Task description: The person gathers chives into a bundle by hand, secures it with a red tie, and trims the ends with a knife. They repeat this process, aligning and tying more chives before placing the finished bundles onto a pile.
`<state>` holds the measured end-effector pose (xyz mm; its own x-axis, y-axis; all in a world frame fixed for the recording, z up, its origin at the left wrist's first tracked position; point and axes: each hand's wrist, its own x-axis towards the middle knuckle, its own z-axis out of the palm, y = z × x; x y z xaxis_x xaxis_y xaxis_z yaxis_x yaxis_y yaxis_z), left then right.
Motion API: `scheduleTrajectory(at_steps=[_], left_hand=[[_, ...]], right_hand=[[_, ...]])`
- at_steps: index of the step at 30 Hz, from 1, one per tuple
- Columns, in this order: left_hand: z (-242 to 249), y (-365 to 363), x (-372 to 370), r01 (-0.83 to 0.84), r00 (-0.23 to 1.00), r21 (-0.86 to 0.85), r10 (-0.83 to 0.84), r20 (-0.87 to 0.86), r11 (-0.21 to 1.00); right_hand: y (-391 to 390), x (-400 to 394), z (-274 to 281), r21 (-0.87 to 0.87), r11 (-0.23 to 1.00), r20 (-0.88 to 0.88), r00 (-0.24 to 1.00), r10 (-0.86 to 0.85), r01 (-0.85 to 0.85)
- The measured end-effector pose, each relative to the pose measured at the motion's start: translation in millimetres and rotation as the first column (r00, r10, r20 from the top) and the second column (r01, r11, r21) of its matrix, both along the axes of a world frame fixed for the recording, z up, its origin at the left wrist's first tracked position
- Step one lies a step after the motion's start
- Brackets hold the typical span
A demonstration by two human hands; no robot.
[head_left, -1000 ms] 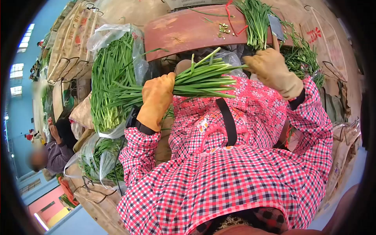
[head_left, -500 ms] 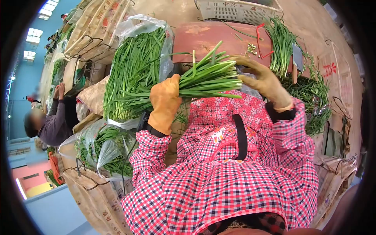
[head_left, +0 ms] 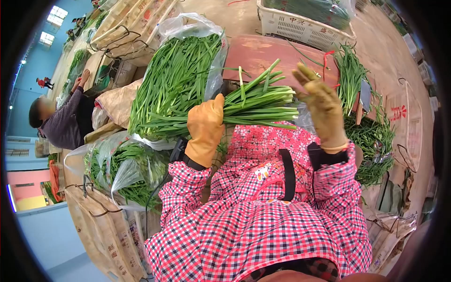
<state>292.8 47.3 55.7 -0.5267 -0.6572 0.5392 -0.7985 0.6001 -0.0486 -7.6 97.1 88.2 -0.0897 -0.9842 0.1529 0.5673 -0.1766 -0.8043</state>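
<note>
My left hand [head_left: 205, 127], in an orange glove, is wrapped round a bunch of garlic chives [head_left: 263, 104]. Their pale stem ends point right, toward my other hand. Gloved in tan, my right hand [head_left: 324, 105] is raised just beyond those ends, fingers stretched out and somewhat blurred, holding nothing. Behind the left hand lies a large heap of chives [head_left: 174, 80] in an open clear plastic bag [head_left: 192, 26]. A reddish board [head_left: 263, 51] sits past the bunch. On its right side rest a smaller chive bundle [head_left: 350, 77], a red tie [head_left: 325, 63] and a knife [head_left: 364, 96].
A white plastic crate [head_left: 305, 33] stands at the back. Another plastic bag of greens [head_left: 127, 164] is at lower left, and loose greens [head_left: 371, 145] lie at right. Woven sacks [head_left: 105, 230] line the edges. A person [head_left: 66, 122] works at far left.
My right hand has drawn away from the stem ends and lifted, its fingers now upright. The left hand keeps its grip on the bunch. The whole view has shifted slightly.
</note>
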Motion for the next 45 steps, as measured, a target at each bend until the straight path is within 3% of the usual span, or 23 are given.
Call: scheduleTrajectory(at_steps=[2,4,5,6,8,11,14,15,16,18,20,22,23,24,29,31,33,35,37,38,40,43,45], left_hand=[[4.2,3.0,5.0,0.0,1.0,0.013,0.0,-0.01,1.0],[4.4,6.4,8.6,0.014,1.0,0.005,-0.014,-0.008,1.0],[3.4,6.2,9.3,0.026,1.0,-0.016,-0.026,-0.004,1.0],[3.0,4.7,9.4,0.034,0.999,-0.04,-0.035,-0.001,0.999],[7.1,5.7,6.7,0.078,0.997,-0.023,-0.078,0.002,0.997],[8.9,9.1,-4.9,0.117,0.993,-0.02,-0.117,0.013,0.993],[11.7,9.7,-8.3,0.156,0.986,0.071,-0.151,-0.068,0.985],[13.4,10.3,-7.8,0.181,0.981,0.088,-0.173,-0.092,0.98],[11.6,11.8,-9.9,0.147,0.988,0.081,-0.144,-0.048,0.986],[9.8,14.0,-10.3,0.079,0.995,0.07,-0.083,0.047,0.994],[8.8,17.8,-8.7,0.011,0.99,0.093,-0.023,0.137,0.996],[5.4,14.3,-6.3,-0.019,0.998,0.198,0.006,0.063,0.98],[4.1,12.4,-2.7,-0.031,0.999,0.255,0.024,0.032,0.966],[6.6,10.7,0.5,-0.022,0.999,0.323,0.036,-0.037,0.946],[16.4,11.2,3.0,0.064,0.964,0.348,0.033,-0.265,0.935],[9.7,11.9,4.6,0.02,0.972,0.324,0.057,-0.228,0.946],[12.7,14.2,3.7,-0.03,0.983,0.367,0.094,-0.159,0.93],[17.1,16.4,3.7,-0.033,0.985,0.365,0.093,-0.146,0.93],[18.0,16.4,4.1,-0.031,0.99,0.368,0.079,-0.115,0.929],[16.1,15.4,4.4,-0.035,0.994,0.356,0.071,-0.089,0.934],[19.4,16.7,3.7,-0.024,0.997,0.298,0.044,-0.062,0.954],[22.3,17.9,4.5,0.068,0.982,0.274,-0.016,-0.188,0.959],[32.3,24.0,1.9,0.061,0.973,0.348,0.023,-0.232,0.936]], right_hand=[[5.1,-43.6,-3.4,-0.016,0.997,0.027,0.997,-0.077,0.078],[1.2,-105.0,-17.7,0.18,0.957,-0.387,0.911,-0.144,0.228],[-3.6,-113.6,-4.2,0.234,0.888,-0.734,0.671,-0.105,0.396],[-9.8,-102.8,17.9,-0.042,0.938,-0.903,0.389,-0.183,0.345],[-19.4,-52.3,64.3,-0.46,0.888,-0.868,-0.204,-0.452,-0.009],[-51.5,-1.4,88.2,-0.412,0.826,-0.909,0.107,-0.403,-0.384],[-73.2,41.1,87.3,-0.322,0.729,-0.93,0.058,-0.363,-0.604],[-79.2,43.2,85.1,-0.142,0.784,-0.977,-0.043,-0.21,-0.604],[-96.6,40.1,67.9,-0.046,0.725,-0.998,-0.002,-0.065,-0.687],[-104.1,35.4,66.4,-0.144,0.67,-0.974,-0.017,-0.228,-0.728],[-92.4,36.8,83.5,-0.121,0.742,-0.857,-0.308,-0.413,-0.659],[-72.7,36.7,88.1,-0.213,0.76,-0.669,-0.475,-0.571,-0.614],[-65.4,37.5,87.9,-0.265,0.759,-0.561,-0.546,-0.623,-0.594],[-56.6,38.5,93.1,-0.181,0.813,-0.582,-0.606,-0.542,-0.554],[-41.3,14.0,84.1,-0.336,0.831,-0.661,-0.517,-0.543,-0.443],[-44.7,-18.6,80.4,-0.506,0.753,-0.639,-0.404,-0.655,-0.42],[-28.4,-50.7,80.8,-0.568,0.796,-0.729,-0.321,-0.605,-0.211],[-10.9,-89.1,67.7,-0.483,0.876,-0.837,-0.284,-0.468,-0.02],[10.7,-134.0,27.8,-0.249,0.956,-0.938,-0.283,-0.198,0.157],[19.3,-146.0,5.5,-0.094,0.991,-0.862,-0.506,-0.033,0.096],[36.1,-150.0,-32.4,0.247,0.963,-0.488,-0.844,0.223,0.112],[41.5,-132.3,-18.9,0.481,0.86,-0.567,-0.688,0.453,0.169],[37.8,-127.3,-20.1,0.169,0.981,-0.979,-0.098,0.178,0.094]])
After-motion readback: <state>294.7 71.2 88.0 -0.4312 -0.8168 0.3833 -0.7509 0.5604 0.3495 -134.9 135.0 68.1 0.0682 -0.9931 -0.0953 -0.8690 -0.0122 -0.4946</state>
